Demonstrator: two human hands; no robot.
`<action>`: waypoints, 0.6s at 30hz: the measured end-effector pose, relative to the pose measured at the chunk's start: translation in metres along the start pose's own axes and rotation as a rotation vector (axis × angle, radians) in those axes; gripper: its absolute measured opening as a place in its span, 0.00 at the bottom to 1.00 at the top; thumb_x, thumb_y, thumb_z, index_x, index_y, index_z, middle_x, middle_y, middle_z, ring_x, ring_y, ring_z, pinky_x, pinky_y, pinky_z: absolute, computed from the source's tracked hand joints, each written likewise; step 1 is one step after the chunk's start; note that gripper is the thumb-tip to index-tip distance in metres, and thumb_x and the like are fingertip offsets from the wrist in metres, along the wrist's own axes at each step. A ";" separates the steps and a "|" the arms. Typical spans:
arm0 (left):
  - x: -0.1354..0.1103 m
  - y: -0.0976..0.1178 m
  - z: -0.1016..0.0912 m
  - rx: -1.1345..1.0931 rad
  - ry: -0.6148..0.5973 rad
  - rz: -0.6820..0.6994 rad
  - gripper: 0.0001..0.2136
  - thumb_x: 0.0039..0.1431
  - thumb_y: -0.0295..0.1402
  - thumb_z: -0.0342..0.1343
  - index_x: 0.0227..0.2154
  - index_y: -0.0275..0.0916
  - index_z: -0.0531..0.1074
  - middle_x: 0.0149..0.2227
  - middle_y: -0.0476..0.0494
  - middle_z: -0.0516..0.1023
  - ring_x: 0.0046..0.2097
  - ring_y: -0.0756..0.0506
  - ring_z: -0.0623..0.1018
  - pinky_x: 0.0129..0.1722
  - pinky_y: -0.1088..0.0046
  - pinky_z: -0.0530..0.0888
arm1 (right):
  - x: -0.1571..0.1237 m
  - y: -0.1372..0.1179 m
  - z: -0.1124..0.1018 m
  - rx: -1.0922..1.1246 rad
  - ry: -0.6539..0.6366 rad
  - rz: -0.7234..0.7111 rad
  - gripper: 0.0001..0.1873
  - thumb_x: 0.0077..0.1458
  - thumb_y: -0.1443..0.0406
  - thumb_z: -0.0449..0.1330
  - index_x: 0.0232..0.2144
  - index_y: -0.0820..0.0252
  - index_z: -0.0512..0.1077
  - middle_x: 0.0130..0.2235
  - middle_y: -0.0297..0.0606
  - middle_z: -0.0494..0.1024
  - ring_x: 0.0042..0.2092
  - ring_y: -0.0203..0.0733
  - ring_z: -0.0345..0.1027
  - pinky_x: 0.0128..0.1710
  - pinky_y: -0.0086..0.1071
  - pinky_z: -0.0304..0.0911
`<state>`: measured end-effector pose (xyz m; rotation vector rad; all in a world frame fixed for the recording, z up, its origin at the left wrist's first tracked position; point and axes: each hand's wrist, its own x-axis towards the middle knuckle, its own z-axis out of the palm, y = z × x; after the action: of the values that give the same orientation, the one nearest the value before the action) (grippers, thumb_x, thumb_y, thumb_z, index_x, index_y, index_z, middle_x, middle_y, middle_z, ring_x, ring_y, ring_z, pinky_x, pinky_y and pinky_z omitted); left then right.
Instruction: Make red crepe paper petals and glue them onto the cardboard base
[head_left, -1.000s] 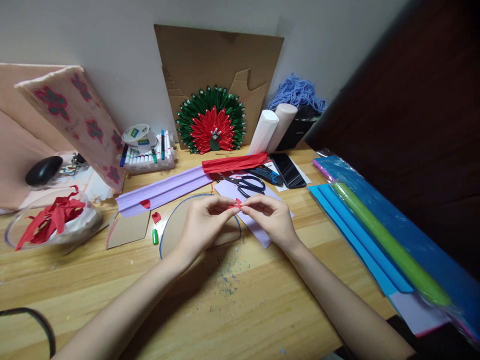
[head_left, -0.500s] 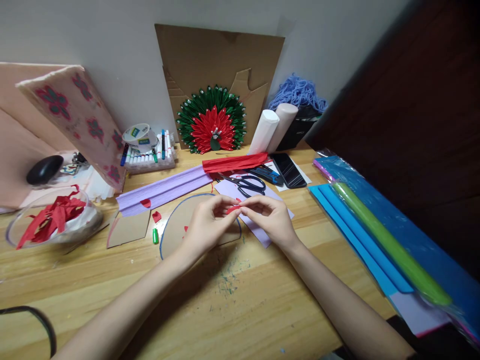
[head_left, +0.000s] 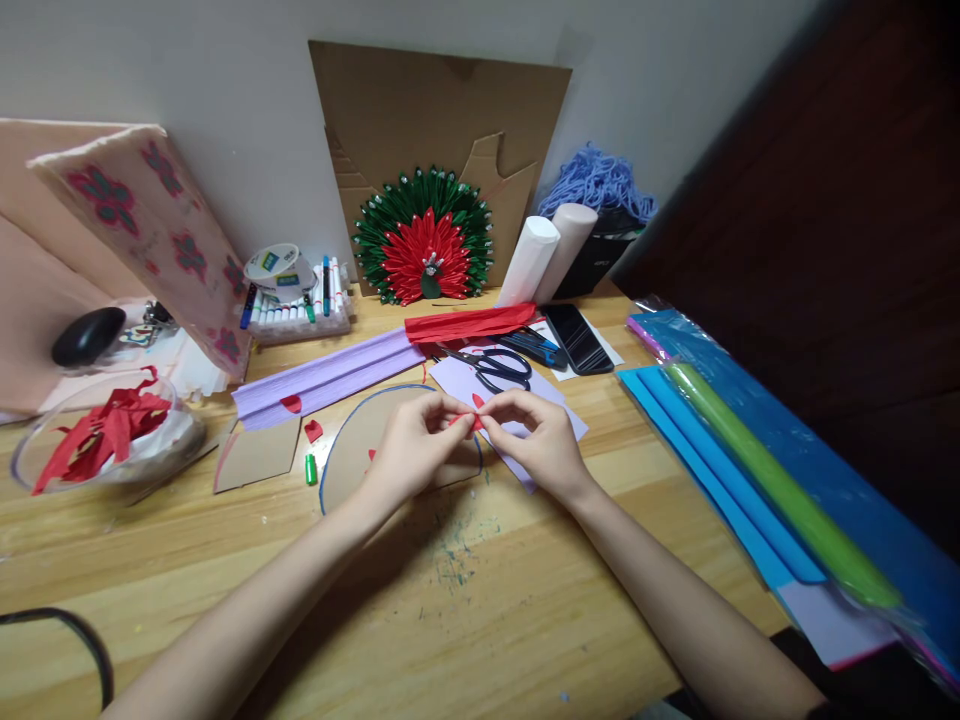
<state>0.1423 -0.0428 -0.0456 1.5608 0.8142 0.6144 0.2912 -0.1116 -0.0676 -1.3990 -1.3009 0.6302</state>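
Between the fingertips of both hands is a small piece of red crepe paper (head_left: 477,424). My left hand (head_left: 417,436) pinches it from the left, and my right hand (head_left: 537,430) pinches it from the right. Under the left hand lies a rounded cardboard piece (head_left: 352,440) with a blue-drawn edge, partly covered. Behind the right hand is a lilac paper sheet (head_left: 559,408) with black-handled scissors (head_left: 502,372) on it. A small red petal (head_left: 478,401) shows just beyond the fingertips. Left of the cardboard are a green cap (head_left: 310,470) and a red scrap (head_left: 313,431).
A bowl of red scraps (head_left: 112,430) stands at left, near a marker box (head_left: 300,315). Lilac crepe paper (head_left: 330,378) and a red crepe strip (head_left: 469,324) lie across the table. A phone (head_left: 576,340) and blue sheets (head_left: 697,480) are at right. Behind, cardboard (head_left: 435,110) backs a peacock craft (head_left: 427,240).
The fingers have shifted slightly, with the right fingertips a little farther from the left ones. More of the red piece shows between them. Other things stay in place.
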 end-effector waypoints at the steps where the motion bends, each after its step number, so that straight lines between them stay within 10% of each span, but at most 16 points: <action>1: 0.000 0.000 0.000 -0.009 -0.003 -0.003 0.07 0.53 0.33 0.57 0.29 0.34 0.74 0.31 0.42 0.78 0.34 0.47 0.76 0.37 0.70 0.72 | 0.000 -0.001 -0.001 -0.012 -0.005 -0.015 0.03 0.50 0.67 0.61 0.31 0.59 0.74 0.31 0.36 0.77 0.33 0.39 0.73 0.35 0.32 0.70; 18: 0.001 0.008 -0.004 -0.091 -0.052 -0.073 0.06 0.51 0.33 0.59 0.27 0.34 0.74 0.29 0.44 0.78 0.31 0.48 0.76 0.34 0.71 0.72 | 0.004 0.003 -0.012 0.012 -0.063 -0.107 0.06 0.47 0.64 0.66 0.31 0.53 0.79 0.32 0.36 0.80 0.34 0.40 0.74 0.37 0.35 0.72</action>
<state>0.1413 -0.0400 -0.0369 1.4519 0.7903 0.5483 0.3039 -0.1111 -0.0662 -1.2997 -1.4093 0.6131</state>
